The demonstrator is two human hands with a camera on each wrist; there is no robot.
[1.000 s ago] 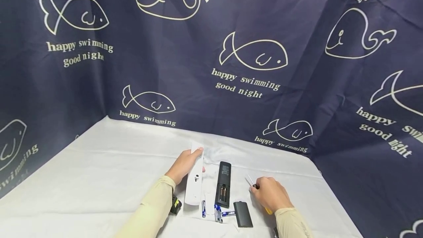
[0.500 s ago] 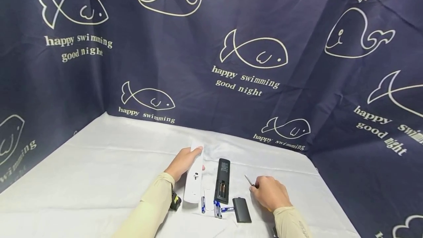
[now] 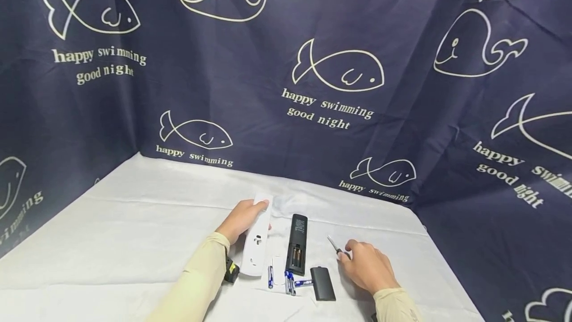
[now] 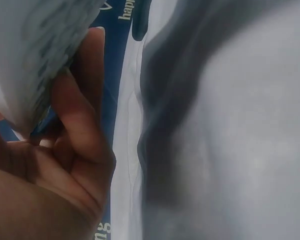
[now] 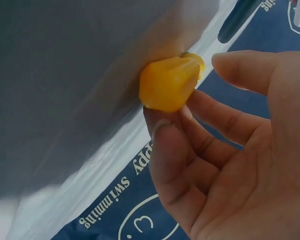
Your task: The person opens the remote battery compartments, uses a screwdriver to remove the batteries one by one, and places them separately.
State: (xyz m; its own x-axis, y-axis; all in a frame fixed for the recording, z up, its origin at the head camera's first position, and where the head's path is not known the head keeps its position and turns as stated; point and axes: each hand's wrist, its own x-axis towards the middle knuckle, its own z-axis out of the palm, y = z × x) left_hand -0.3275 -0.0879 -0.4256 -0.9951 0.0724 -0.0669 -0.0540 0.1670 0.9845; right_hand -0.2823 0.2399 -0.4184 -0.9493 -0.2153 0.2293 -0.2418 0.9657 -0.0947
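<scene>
In the head view my left hand [image 3: 241,220] grips the upper part of a long white remote control [image 3: 255,250], its back turned up and tilted. The left wrist view shows the white remote's button side [image 4: 55,55] with the fingers curled beneath it. My right hand [image 3: 368,265] holds a screwdriver [image 3: 335,246], its metal shaft pointing up and left. Its yellow handle [image 5: 167,85] shows between the fingers in the right wrist view. Between the hands lies a black remote [image 3: 297,242], back up, with batteries in its uncovered compartment.
Near the black remote's lower end lie several blue batteries [image 3: 290,283] and a black battery cover [image 3: 322,283]. Another blue battery [image 3: 270,277] lies beside the white remote. A black and yellow device [image 3: 231,270] sits at the left cuff. Dark blue printed curtains [image 3: 250,98] surround the white table [image 3: 147,242].
The head view has shifted slightly. The white remote's lower end has swung a little left in my left hand. The right hand keeps the screwdriver, whose yellow handle no longer shows in the head view.
</scene>
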